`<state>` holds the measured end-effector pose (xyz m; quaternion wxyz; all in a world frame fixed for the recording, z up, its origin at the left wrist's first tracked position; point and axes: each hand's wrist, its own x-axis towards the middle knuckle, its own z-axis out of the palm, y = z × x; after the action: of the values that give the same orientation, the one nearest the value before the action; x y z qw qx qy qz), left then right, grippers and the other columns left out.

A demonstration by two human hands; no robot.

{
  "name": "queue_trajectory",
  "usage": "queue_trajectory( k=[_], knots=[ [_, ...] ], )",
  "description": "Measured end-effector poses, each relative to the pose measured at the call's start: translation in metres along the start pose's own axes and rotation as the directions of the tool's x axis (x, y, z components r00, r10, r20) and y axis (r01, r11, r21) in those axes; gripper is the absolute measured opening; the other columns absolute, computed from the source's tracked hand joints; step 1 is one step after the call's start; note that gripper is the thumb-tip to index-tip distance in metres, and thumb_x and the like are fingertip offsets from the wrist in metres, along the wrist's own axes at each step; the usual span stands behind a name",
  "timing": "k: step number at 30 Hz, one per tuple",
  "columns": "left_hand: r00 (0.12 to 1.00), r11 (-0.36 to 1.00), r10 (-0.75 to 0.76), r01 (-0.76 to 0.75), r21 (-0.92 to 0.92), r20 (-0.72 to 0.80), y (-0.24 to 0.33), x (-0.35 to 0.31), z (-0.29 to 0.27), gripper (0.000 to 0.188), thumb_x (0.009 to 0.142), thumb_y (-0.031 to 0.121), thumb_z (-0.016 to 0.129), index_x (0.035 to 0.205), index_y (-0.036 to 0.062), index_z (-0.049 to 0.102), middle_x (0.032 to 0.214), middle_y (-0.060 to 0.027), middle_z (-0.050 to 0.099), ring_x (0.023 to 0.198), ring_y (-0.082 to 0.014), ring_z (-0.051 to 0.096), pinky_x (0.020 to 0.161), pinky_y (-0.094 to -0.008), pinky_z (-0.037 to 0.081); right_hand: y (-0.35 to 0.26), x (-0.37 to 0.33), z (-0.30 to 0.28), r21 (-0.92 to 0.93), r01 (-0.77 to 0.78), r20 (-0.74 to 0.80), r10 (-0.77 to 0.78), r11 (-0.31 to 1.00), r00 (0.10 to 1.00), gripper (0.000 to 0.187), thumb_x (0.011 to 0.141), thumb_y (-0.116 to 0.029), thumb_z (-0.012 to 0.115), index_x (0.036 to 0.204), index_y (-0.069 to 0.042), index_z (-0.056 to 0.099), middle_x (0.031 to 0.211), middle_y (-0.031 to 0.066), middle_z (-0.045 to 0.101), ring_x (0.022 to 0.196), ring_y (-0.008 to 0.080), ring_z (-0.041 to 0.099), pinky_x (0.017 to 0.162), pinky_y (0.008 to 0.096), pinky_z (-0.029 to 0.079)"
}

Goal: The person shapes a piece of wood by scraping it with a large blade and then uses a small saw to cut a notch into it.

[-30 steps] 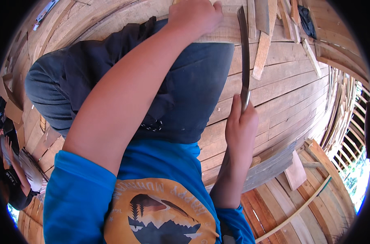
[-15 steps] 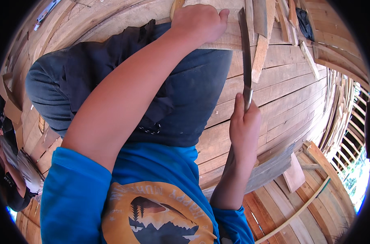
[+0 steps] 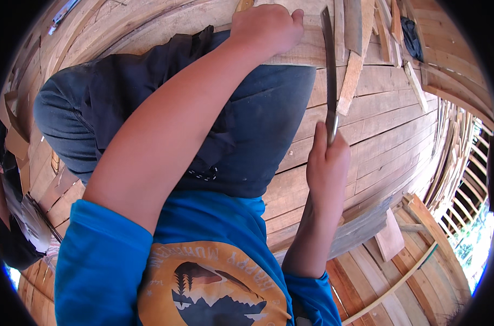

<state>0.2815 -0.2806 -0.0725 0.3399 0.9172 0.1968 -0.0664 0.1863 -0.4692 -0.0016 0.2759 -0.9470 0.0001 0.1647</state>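
Note:
My right hand is closed round the handle of a hand saw, thumb along the top. The long dark blade points away from me, with what look like fine teeth along its left edge. Close to the blade's left lies the end of a pale wooden board across my thigh. On that board rests my left hand, its fingers curled down and the thumb sticking out toward the saw. The undersides of the left fingers are hidden, as is most of the saw's handle.
Loose wood strips lie right of the blade on a plank floor. A dark bag sits at the far right. Toward the lower right are a grey board and a long thin strip. Another person is at the left edge.
The whole view has shifted slightly. The saw blade sits marginally farther right, still beside the board's end, and both hands keep their grip. The person at the left edge has shifted.

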Motion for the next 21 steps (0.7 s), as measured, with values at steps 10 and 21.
queue_trajectory(
  k=[10,21],
  knots=[
    [0.997,1.000,0.024,-0.026,-0.016,-0.071,-0.003,0.000,0.003,0.058,0.100,0.045,0.033,0.087,0.0052,0.074,0.082,-0.0137,0.072,0.084,-0.0304,0.070,0.077,-0.0448,0.052,-0.003,0.005,-0.001,-0.018,0.058,0.007,-0.058,0.998,0.998,0.032,0.100,-0.019,0.051,0.080,0.005,0.056,0.056,0.0188,0.047,0.048,0.0273,0.047,0.049,0.0408,0.036],
    [0.999,1.000,0.012,-0.011,0.020,-0.042,-0.005,0.003,0.003,0.060,0.100,0.046,0.033,0.086,0.0049,0.074,0.082,-0.0149,0.072,0.083,-0.0304,0.070,0.078,-0.0447,0.053,-0.001,-0.003,-0.001,0.005,0.030,0.020,-0.030,1.000,0.999,0.030,0.101,-0.016,0.050,0.081,0.005,0.057,0.055,0.0191,0.047,0.047,0.0285,0.045,0.049,0.0411,0.036]
  ],
)
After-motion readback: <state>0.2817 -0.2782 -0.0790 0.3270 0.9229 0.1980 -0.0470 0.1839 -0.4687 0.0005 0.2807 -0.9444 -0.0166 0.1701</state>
